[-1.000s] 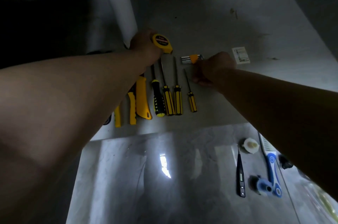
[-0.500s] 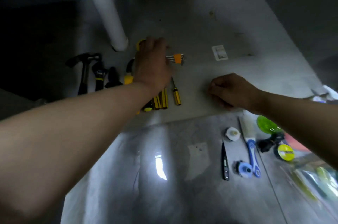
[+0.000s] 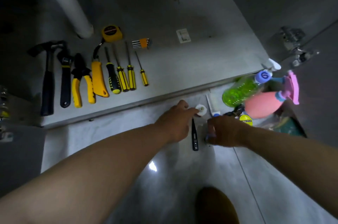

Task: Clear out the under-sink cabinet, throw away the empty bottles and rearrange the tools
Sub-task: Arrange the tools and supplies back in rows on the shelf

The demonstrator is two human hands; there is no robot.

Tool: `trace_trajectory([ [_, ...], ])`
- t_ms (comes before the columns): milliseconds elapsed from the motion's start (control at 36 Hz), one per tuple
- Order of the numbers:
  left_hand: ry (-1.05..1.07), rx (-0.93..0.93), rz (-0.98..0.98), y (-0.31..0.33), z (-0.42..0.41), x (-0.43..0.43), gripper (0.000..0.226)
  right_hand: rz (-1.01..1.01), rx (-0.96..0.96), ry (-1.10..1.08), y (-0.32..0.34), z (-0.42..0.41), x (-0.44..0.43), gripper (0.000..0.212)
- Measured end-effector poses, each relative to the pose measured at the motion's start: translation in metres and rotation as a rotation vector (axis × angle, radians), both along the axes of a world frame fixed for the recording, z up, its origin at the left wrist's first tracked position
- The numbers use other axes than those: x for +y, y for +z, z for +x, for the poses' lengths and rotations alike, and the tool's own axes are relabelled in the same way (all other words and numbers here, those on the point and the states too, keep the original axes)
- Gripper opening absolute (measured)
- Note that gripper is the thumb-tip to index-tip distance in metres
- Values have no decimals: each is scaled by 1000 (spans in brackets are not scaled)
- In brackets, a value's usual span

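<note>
Two hands are down on the floor tiles [image 3: 102, 138], one on either side of a black tester pen [image 3: 195, 138] that lies flat and untouched between them. Left of the pen, the left hand [image 3: 174, 123] has loosely curled fingers and one fingertip against a small white spool [image 3: 201, 109] just past the pen's tip. I cannot tell whether it pinches the spool. Right of the pen, the right hand [image 3: 226, 130] curls down over a small blue piece [image 3: 210, 137] and seems to grip it.

The spool is probably almost weightless and ready to roll, so a thumb-and-finger pinch across its rim should suit it. The pen looks like slim, hard plastic: light, stiff and likely to skid on the polished tile. It is best lifted by the middle of its barrel, clear of the tip.

Further right of the pen, a green plastic bottle [image 3: 241, 91] and a pink spray bottle [image 3: 263, 104] lean together. If empty, they would be light and easily crushed, and the neck gives the firmest hold.

Beyond the pen and to its left, the cabinet floor [image 3: 201, 59] carries a neat row of hammer [image 3: 48, 81], adjustable wrench [image 3: 65, 77], pliers [image 3: 81, 85], utility knife [image 3: 98, 81] and four screwdrivers [image 3: 123, 77]. A tape measure [image 3: 111, 31] and a hex key set [image 3: 141, 43] sit behind the row, near the white pipe [image 3: 69, 2].
</note>
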State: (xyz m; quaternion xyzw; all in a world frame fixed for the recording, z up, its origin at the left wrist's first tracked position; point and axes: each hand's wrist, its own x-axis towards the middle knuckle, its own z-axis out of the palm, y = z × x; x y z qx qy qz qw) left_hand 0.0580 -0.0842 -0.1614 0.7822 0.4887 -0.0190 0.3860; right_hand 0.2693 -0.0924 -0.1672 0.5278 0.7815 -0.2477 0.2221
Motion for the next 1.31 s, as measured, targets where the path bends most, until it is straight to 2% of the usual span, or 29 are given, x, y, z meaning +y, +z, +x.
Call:
trace_trajectory([
  [111,-42,55,0,-10,17,10,76,-31,-10,-78,-19,6,-29,37],
  [222,-113,122,13,-22,34,21,78,65,30,-79,-27,9,-38,22],
  [333,-172,147,75,-28,42,26,65,114,93,-35,-25,16,-37,22],
  [500,-130,130,200,-22,50,31,45,170,214,3,-24,16,-38,20],
  [583,-88,142,241,-23,50,31,39,152,299,-50,-19,16,-36,17],
  [694,-44,127,204,-29,39,27,26,107,422,-173,-9,18,-31,13],
  [778,-41,47,164,-30,29,24,16,132,522,-241,-3,20,-26,18],
  [861,-51,-72,227,-17,24,27,13,175,635,-345,7,17,-16,19],
  [972,66,-267,353,24,15,54,16,266,757,-457,23,8,5,17],
  [1056,250,-321,431,51,0,87,19,346,832,-506,33,-3,29,17],
  [1167,434,-236,448,64,-28,133,17,406,887,-521,42,-27,63,17],
  [1306,538,-132,406,56,-54,174,17,472,830,-453,45,-62,106,9],
])
